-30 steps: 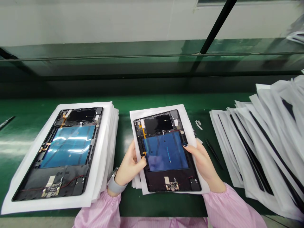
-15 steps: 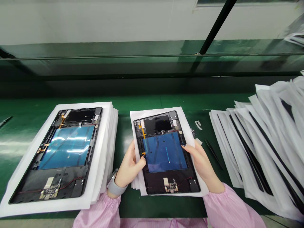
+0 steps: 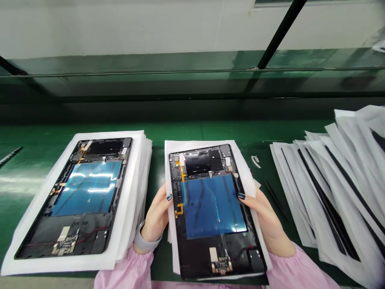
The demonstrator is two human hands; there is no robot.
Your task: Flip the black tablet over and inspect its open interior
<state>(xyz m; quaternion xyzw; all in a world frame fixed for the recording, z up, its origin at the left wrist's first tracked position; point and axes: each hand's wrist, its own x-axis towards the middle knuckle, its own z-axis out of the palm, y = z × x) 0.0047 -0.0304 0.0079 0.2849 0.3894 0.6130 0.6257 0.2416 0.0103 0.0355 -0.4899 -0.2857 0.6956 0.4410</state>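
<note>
An opened tablet frame (image 3: 210,208) with a blue film over its middle lies on a white foam sheet (image 3: 245,168), raised off the green bench. My left hand (image 3: 156,218) grips its left edge, thumb on the sheet beside the orange flex cable. My right hand (image 3: 264,216) grips the right edge, thumb touching the blue film's corner. Both hands wear pink sleeves; a grey watch sits on the left wrist.
A second open tablet frame (image 3: 81,192) rests on a stack of white sheets (image 3: 135,192) at the left. Fanned white sleeves with dark parts (image 3: 337,188) fill the right. Black tweezers (image 3: 275,196) and a white scrap (image 3: 255,161) lie on the green bench (image 3: 192,130).
Both hands have drawn the tablet and its sheet toward me and up, so it looks larger and lower in view. The left thumb slid off the frame onto the sheet.
</note>
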